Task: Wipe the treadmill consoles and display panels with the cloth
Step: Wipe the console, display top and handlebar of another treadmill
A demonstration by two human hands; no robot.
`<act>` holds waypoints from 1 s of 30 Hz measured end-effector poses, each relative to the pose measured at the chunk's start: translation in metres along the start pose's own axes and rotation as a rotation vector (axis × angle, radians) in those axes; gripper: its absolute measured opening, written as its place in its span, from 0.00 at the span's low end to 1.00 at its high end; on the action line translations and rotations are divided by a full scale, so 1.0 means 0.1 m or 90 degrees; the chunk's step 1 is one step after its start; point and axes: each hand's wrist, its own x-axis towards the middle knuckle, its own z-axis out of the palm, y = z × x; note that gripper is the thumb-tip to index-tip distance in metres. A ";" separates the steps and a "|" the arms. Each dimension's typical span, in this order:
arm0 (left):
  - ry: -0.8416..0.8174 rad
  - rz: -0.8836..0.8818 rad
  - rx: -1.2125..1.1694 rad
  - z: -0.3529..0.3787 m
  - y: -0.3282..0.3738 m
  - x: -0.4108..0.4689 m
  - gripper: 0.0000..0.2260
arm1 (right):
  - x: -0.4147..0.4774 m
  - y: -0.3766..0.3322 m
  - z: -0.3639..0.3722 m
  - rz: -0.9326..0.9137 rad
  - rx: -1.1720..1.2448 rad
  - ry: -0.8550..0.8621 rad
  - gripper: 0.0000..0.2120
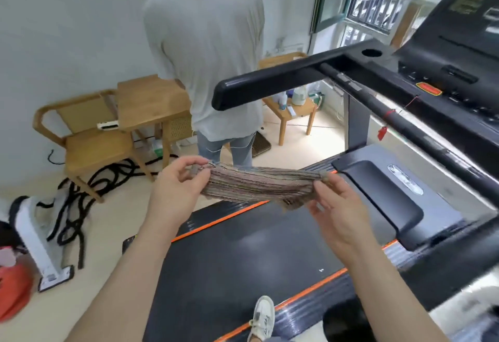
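Note:
A brown striped cloth point(259, 183) is stretched between my two hands above the treadmill belt point(243, 255). My left hand point(176, 183) pinches its left end, my right hand point(337, 206) pinches its right end. The black treadmill console point(442, 77) with buttons and a red stop key sits at the upper right, well above and beyond the cloth. Its dark display panel point(480, 12) rises at the top right corner. A black handrail point(283, 77) juts out left from the console.
A person in a grey shirt point(205, 52) stands close ahead with their back turned. Wooden chair point(89, 136) and small tables stand at the left. Black ropes point(89, 196) lie on the floor. My white shoe point(262, 317) rests on the belt.

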 end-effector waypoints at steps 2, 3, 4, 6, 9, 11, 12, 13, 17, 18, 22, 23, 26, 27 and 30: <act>-0.010 0.001 0.058 0.19 0.10 0.39 0.02 | 0.31 -0.07 0.07 -0.015 -0.019 0.044 0.08; -0.016 0.010 0.090 0.29 0.15 0.59 0.05 | 0.47 -0.13 0.10 -0.021 -0.020 0.059 0.08; -0.025 0.017 0.126 0.39 0.19 0.77 0.07 | 0.62 -0.19 0.13 -0.027 -0.031 0.074 0.07; -0.049 0.031 0.181 0.60 0.25 1.07 0.10 | 0.86 -0.31 0.20 -0.033 -0.084 0.101 0.08; -0.104 0.028 0.194 0.94 0.31 1.50 0.13 | 1.22 -0.48 0.25 -0.066 -0.131 0.151 0.09; -0.149 0.015 0.164 1.22 0.38 1.80 0.14 | 1.45 -0.59 0.22 -0.113 -0.146 0.208 0.08; -0.172 -0.008 0.108 1.36 0.42 1.91 0.15 | 1.54 -0.64 0.20 -0.137 -0.145 0.227 0.08; -0.200 -0.037 0.029 1.51 0.45 2.04 0.14 | 1.63 -0.70 0.15 -0.159 -0.144 0.239 0.10; -0.331 -0.094 -0.176 2.16 0.48 2.56 0.03 | 2.03 -0.84 -0.11 -0.212 -0.328 0.278 0.26; -0.359 -0.076 -0.189 2.34 0.49 2.70 0.03 | 2.16 -0.86 -0.18 -0.228 -0.404 0.315 0.24; -0.382 -0.024 -0.187 2.79 0.64 3.02 0.09 | 2.51 -0.98 -0.30 -0.247 -0.580 0.445 0.13; -0.383 -0.010 -0.179 2.84 0.70 3.06 0.11 | 2.55 -1.00 -0.31 -0.242 -0.599 0.463 0.12; -0.386 0.048 -0.151 3.08 0.92 3.23 0.12 | 2.72 -1.13 -0.40 -0.240 -0.678 0.499 0.08; -0.385 0.047 -0.151 3.18 1.01 3.29 0.11 | 2.78 -1.21 -0.43 -0.242 -0.697 0.502 0.08; -0.394 0.010 -0.163 3.52 1.22 3.41 0.09 | 3.05 -1.43 -0.58 -0.226 -0.606 0.491 0.11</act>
